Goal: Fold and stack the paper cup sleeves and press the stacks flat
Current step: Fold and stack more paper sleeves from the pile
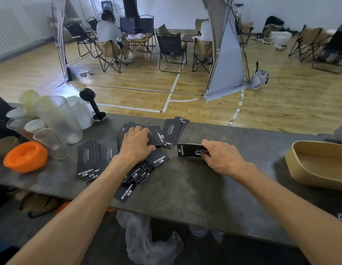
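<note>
Right hand [221, 157] pinches a small stack of black printed paper sleeves [189, 150]; left hand [136, 145], fingers curled, presses the loose black sleeve pile [158, 138] beside that grip on the grey table [195, 188].

Flat black paper cup sleeves [158, 159] scattered on grey bench [185, 188]: white print "CAMPING CLUB" along short edge, readable on several. Small white line on sleeve at left [86, 159], also on sleeve at far edge [172, 131]: too small to read surely. Black sleeve stack under right hand [187, 150]: "CAMPING CLUB" at end, plus white script word starting "Camp", partly covered by fingers.
</note>
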Motion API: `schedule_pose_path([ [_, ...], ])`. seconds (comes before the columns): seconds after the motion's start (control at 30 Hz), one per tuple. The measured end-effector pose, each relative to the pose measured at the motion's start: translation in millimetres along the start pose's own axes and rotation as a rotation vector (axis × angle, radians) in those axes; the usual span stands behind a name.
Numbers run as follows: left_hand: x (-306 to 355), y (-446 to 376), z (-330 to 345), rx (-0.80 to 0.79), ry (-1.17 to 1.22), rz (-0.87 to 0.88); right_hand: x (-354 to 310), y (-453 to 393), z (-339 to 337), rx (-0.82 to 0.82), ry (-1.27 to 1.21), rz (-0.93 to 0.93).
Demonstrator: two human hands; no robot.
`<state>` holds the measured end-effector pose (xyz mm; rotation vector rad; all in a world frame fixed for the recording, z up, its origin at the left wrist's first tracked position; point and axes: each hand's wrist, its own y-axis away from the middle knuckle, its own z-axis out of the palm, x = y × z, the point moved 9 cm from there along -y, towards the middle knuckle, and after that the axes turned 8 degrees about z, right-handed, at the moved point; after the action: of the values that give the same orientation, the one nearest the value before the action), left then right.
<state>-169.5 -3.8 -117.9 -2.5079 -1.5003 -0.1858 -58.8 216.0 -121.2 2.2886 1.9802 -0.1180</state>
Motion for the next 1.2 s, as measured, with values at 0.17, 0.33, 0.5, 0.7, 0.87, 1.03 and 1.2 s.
schedule_pose_path([
  [0.17,-1,1,-7,-0.045,0.118,-0.071,0,0,-1,-0.001,0.003,0.004],
  [0.33,33,5,-12,-0.147,0.449,0.019,0,0,0,-0.002,0.012,0.005],
  [0.5,34,-2,-13,-0.063,0.656,0.066,-1,1,-1,-0.006,0.008,0.002],
  [0.7,26,-1,-20,-0.059,0.812,-0.024,0,1,1,-0.005,0.004,0.009],
  [0.87,23,6,-19,-0.006,1.050,-0.142,0,1,0,-0.011,0.011,0.021],
  [1.03,23,20,0,0.132,1.137,-0.218,-1,3,-2,-0.011,-0.002,0.017],
  [1.2,18,38,2,0.333,0.340,-0.073,-2,5,-2,-0.021,-0.038,0.019],
])
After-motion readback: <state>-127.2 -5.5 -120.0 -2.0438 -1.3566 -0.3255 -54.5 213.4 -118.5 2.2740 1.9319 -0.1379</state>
